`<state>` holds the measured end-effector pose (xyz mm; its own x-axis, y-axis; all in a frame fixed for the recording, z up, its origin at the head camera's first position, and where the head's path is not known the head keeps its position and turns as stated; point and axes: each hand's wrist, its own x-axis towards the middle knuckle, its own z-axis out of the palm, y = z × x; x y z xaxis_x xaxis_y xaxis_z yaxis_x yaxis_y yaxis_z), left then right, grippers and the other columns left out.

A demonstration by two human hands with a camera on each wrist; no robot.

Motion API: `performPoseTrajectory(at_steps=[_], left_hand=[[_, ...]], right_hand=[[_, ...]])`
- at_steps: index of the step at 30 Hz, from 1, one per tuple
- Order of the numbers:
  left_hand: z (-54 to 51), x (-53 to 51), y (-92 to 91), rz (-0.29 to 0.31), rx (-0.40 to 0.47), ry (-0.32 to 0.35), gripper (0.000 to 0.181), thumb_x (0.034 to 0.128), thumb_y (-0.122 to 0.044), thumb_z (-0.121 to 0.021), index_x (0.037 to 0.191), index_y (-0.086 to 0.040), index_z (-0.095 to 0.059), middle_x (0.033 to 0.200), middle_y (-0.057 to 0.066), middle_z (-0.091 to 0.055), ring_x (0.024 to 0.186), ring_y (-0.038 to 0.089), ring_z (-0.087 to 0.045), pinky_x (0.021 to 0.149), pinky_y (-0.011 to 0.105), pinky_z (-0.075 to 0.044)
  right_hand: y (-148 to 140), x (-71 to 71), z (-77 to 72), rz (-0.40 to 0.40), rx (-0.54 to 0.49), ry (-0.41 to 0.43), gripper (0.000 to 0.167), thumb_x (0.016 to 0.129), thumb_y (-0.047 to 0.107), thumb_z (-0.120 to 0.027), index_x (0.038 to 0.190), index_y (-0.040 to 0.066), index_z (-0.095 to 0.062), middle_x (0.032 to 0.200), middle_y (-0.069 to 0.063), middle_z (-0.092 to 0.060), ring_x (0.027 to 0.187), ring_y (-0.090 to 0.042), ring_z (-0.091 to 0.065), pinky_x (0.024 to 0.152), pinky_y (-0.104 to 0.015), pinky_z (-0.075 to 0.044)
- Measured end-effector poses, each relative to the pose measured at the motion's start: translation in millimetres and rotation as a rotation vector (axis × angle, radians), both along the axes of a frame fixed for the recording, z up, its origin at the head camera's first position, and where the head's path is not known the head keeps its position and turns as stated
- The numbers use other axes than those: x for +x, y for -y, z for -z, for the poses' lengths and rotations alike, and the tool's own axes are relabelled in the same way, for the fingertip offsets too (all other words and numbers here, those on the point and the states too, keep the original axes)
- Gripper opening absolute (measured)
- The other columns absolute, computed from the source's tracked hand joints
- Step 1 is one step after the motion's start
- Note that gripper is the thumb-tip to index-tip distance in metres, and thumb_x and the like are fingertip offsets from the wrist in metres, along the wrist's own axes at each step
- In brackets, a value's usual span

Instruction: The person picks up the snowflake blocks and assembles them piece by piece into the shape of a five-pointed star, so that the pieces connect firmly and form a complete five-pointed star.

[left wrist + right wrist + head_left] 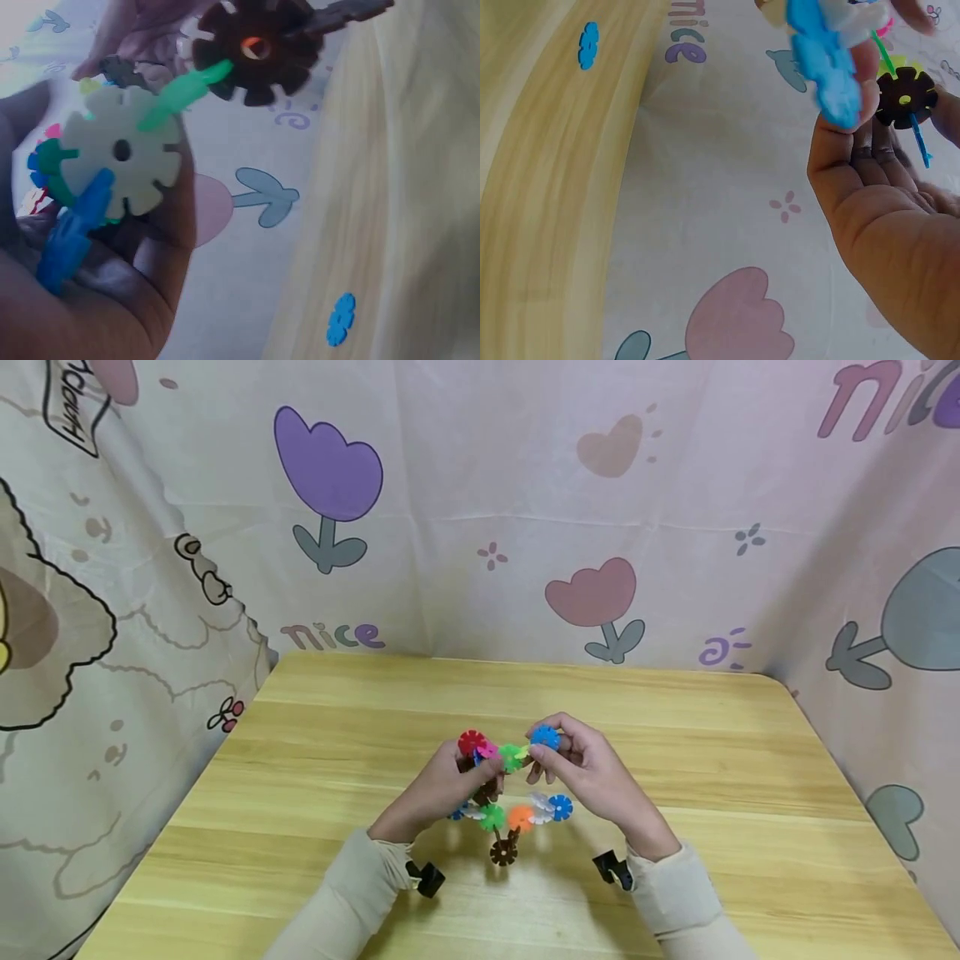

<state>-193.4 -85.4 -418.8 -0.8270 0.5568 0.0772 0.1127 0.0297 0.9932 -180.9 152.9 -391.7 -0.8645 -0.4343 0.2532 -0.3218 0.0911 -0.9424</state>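
Observation:
A structure of interlocking notched plastic discs is held up over the table between both hands. My left hand grips its left part, near a red disc and a pink disc. My right hand pinches a blue disc at the upper right, beside a green disc. Lower down hang an orange disc and a brown disc. A white disc stands close before the left palm in the left wrist view. Fingers hide some of the joints.
A loose blue disc lies on the wooden table. Printed cloth hangs behind the table and along both sides. Small black cameras are strapped at both wrists.

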Motion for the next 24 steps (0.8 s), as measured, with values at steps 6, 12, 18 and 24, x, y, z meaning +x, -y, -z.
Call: performPoseTrajectory(at_steps=[6,12,18,24], left_hand=[[-0.6,-0.7,-1.0,-0.033,0.098,0.08,0.077,0.1126,-0.051,-0.011,0.097,0.004,-0.063,0.08,0.009,-0.069,0.068,0.019,-0.063,0.062,0.031,-0.057],[0.5,-1.4,-0.7,-0.012,0.145,0.116,0.069,0.1126,-0.042,-0.016,0.098,0.007,-0.063,0.079,0.006,-0.071,0.066,0.02,-0.063,0.059,0.032,-0.056],[3.0,-3.4,-0.2,0.029,0.162,0.128,0.064,0.1125,-0.041,-0.019,0.102,0.002,-0.066,0.082,0.005,-0.074,0.068,0.02,-0.067,0.061,0.034,-0.059],[3.5,-4.1,2.6,0.111,0.208,0.162,0.059,0.1126,-0.032,-0.026,0.124,0.016,-0.058,0.094,0.019,-0.076,0.078,0.025,-0.077,0.069,0.04,-0.064]], right_hand=[[1.9,-0.5,0.5,0.021,-0.005,0.045,0.011,0.106,0.008,-0.06,0.113,-0.001,-0.057,0.087,-0.014,-0.07,0.077,-0.045,-0.07,0.069,-0.031,-0.059],[2.3,-0.5,0.4,0.021,-0.011,0.06,0.011,0.105,0.007,-0.061,0.111,-0.002,-0.058,0.087,-0.02,-0.068,0.075,-0.037,-0.071,0.068,-0.03,-0.057],[0.7,-0.6,-0.1,0.02,-0.012,0.061,0.01,0.105,0.008,-0.061,0.109,-0.001,-0.059,0.087,-0.024,-0.067,0.073,-0.027,-0.071,0.067,-0.03,-0.057],[-1.6,-0.4,0.4,0.052,0.026,0.061,0.014,0.106,0.011,-0.06,0.108,-0.003,-0.062,0.086,-0.016,-0.068,0.071,-0.025,-0.07,0.064,-0.029,-0.055]])
